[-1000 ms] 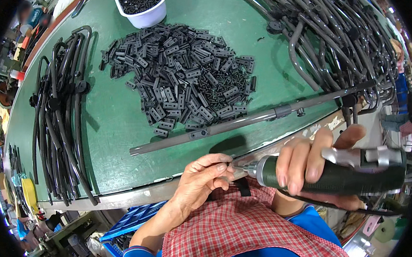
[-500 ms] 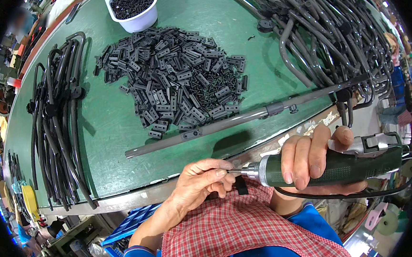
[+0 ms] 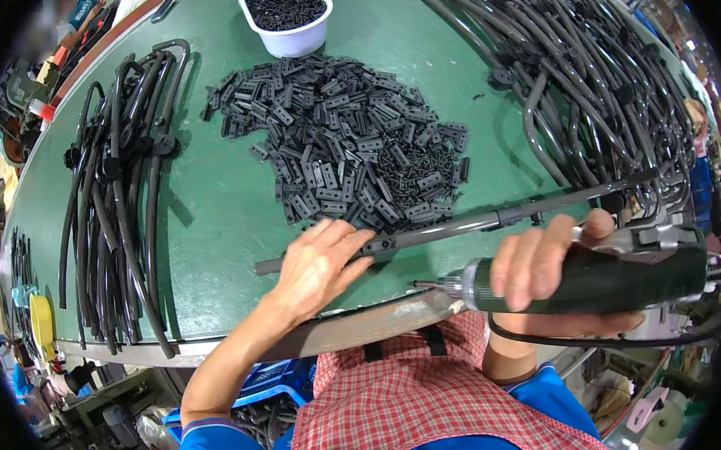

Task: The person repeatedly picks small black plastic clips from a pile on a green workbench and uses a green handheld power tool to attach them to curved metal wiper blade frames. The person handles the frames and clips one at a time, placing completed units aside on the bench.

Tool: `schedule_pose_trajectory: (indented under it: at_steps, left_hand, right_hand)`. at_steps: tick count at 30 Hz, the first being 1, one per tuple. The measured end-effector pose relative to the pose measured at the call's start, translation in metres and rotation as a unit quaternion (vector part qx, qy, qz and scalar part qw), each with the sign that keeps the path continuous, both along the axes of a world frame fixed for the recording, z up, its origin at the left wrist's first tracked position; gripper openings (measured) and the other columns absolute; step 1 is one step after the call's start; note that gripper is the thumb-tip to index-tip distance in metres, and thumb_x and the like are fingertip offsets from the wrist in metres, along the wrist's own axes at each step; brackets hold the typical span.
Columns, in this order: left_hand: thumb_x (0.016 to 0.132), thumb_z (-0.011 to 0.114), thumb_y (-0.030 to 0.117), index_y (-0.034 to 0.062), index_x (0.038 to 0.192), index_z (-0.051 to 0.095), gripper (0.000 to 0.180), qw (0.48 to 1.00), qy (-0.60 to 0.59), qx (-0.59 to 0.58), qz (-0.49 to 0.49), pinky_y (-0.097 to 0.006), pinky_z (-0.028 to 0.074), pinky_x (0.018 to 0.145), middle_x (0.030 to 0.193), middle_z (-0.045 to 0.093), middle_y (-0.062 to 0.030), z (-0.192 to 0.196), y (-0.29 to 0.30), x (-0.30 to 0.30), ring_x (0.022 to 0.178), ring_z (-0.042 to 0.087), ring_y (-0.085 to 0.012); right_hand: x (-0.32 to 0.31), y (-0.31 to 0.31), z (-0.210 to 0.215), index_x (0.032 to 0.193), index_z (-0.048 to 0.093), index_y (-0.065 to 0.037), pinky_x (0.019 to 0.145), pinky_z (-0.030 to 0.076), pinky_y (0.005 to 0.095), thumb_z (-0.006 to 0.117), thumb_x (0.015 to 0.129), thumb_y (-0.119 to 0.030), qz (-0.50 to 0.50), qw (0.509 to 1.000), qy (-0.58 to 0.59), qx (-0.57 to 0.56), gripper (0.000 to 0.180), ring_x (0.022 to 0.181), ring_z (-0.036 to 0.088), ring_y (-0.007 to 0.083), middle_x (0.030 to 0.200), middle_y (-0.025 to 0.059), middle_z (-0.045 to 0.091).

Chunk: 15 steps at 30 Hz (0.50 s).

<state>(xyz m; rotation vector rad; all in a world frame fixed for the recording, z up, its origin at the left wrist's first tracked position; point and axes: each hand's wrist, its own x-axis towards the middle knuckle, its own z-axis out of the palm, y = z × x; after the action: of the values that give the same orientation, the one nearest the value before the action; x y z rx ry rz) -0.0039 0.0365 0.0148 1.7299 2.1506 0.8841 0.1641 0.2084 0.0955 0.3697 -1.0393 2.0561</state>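
Across the head view, the dark tube (image 3: 452, 230) lies slantwise on the green worktop (image 3: 205, 289), near its front edge. The left hand (image 3: 320, 264) rests over the tube towards its left end, fingers bent; whether they close around it cannot be told. The right hand (image 3: 537, 275) grips a dark green power screwdriver (image 3: 624, 281), its bit pointing left, between the tube and the wearer's body; a black cable (image 3: 611, 342) loops beneath.

Just beyond the tube spreads a heap of black two-holed brackets (image 3: 325, 139), with loose screws (image 3: 415, 166) at its right side. Behind the heap stands a white tub (image 3: 298, 45) filled with small dark pieces. Bent tubes (image 3: 152, 198) lie bundled at left; a larger tube pile (image 3: 542, 133) occupies the right, crowding the long tube's far end.

The worktop has a pale, scuffed front rim. Below it sit a blue crate (image 3: 270, 382) and the wearer's red checked apron (image 3: 449, 390). At upper left, another person (image 3: 81, 17) is near the worktop's far edge, amid a cluttered workshop.
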Motion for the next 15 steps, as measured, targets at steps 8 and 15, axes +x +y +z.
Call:
schedule_pose_trajectory:
  at_steps: [8,15]
  left_hand:
    - [0.078,0.069,0.017,0.0030,0.107,0.065,0.033,0.998,-0.053,0.034,0.027,-0.036,0.050,0.074,0.095,0.064,-0.0106,-0.031,-0.007,0.000,0.086,0.061,-0.0273]
    - [0.076,0.070,0.017,0.0021,0.105,0.064,0.033,0.996,-0.058,0.058,0.025,-0.036,0.051,0.070,0.092,0.063,-0.0087,-0.037,-0.010,-0.001,0.082,0.060,-0.0264]
  right_hand:
    - [-0.045,-0.033,-0.010,0.124,0.042,-0.004,0.065,0.049,0.0407,0.057,0.090,-0.044,-0.018,0.988,-0.091,0.120,0.055,0.067,0.059,0.0253,0.077,0.0132,0.057]
    - [-0.068,-0.039,-0.017,0.125,0.041,-0.002,0.064,0.049,0.0395,0.062,0.081,-0.059,0.009,0.976,-0.117,0.183,0.075,0.067,0.058,0.0247,0.078,0.0133,0.056]
